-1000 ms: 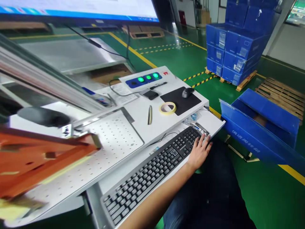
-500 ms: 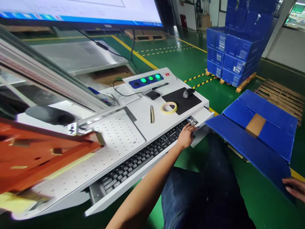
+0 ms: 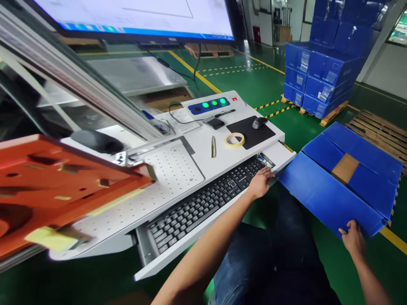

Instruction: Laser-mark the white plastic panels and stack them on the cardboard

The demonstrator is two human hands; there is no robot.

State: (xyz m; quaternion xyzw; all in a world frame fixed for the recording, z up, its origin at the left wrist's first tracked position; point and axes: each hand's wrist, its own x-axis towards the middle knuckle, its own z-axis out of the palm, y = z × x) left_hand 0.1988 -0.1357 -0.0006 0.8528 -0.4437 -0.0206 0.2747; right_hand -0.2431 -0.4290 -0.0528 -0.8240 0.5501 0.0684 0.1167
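My left hand is at the right end of the pulled-out white keyboard tray, its fingers hooked over the front edge. A black keyboard lies in the tray, with a small item in dark packaging beyond its right end. My right hand grips the lower edge of a flap on a blue cardboard box, thumb and fingers around the edge. Brown tape crosses the box's top. The box stands to the right of the tray.
The white desk bears yellow tape, a utility knife, a mouse on a black pad and a panel with green lights. An orange frame juts from the left. Stacked blue boxes stand behind.
The keyboard tray is farther out from under the desk, with my left hand at its front edge. My right hand has come further into view with the box flap. The camera has turned slightly left.
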